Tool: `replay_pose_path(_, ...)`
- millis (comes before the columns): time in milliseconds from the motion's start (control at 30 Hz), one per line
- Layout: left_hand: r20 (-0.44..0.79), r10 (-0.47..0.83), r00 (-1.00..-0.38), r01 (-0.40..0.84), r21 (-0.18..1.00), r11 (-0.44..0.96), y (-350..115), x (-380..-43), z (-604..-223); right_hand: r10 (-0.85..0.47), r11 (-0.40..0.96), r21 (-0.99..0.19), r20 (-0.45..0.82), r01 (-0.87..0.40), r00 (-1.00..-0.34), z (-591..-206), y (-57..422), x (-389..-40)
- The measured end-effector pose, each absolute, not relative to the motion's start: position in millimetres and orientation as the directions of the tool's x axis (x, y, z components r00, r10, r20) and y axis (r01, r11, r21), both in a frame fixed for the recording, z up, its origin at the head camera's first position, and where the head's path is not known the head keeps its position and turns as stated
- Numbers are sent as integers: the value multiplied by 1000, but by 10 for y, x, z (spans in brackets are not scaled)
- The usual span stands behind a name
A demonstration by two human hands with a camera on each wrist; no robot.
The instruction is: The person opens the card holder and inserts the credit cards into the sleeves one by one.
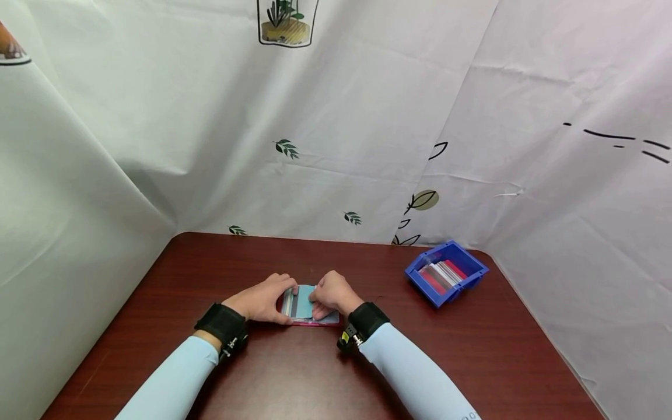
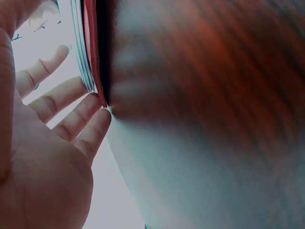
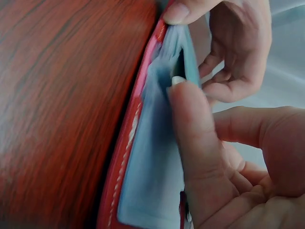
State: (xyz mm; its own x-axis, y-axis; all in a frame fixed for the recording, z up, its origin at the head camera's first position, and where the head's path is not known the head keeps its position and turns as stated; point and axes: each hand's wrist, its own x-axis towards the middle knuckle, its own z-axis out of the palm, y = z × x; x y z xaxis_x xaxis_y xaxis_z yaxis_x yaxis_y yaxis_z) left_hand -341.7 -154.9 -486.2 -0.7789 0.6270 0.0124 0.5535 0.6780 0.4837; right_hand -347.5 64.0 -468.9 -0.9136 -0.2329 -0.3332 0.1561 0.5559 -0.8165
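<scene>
A red card holder (image 3: 128, 157) with stitched edges and clear sleeves lies open on the table, its pages fanned up. My left hand (image 1: 262, 300) holds it at the left, thumb on the near edge and fingers reaching the far edge; in the left wrist view the fingertips (image 2: 100, 117) touch its red cover (image 2: 93, 47). My right hand (image 1: 333, 294) pinches a light blue card (image 1: 305, 302) over the middle of the holder. In the right wrist view the right thumb (image 3: 193, 124) sits at a sleeve's gap; the card is partly hidden behind it.
A blue plastic bin (image 1: 427, 294) with several red, white and grey cards (image 1: 443, 275) stands at the back right of the brown table (image 1: 283, 373). A white printed curtain (image 1: 315, 192) hangs behind the table and along its sides.
</scene>
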Motion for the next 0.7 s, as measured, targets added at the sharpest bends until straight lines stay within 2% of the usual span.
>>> replay_pose_path(467,0,636,-772,561,472,680,-1558,-3433,-4873,-315,700,-713,-251,-45,-915,-4638,526,-3432)
replay_pose_path(700,-9,638,-770,564,456,688,-1559,-3420,-4860,-331,732,-675,-229,-96,-915,-4589,495,-3409)
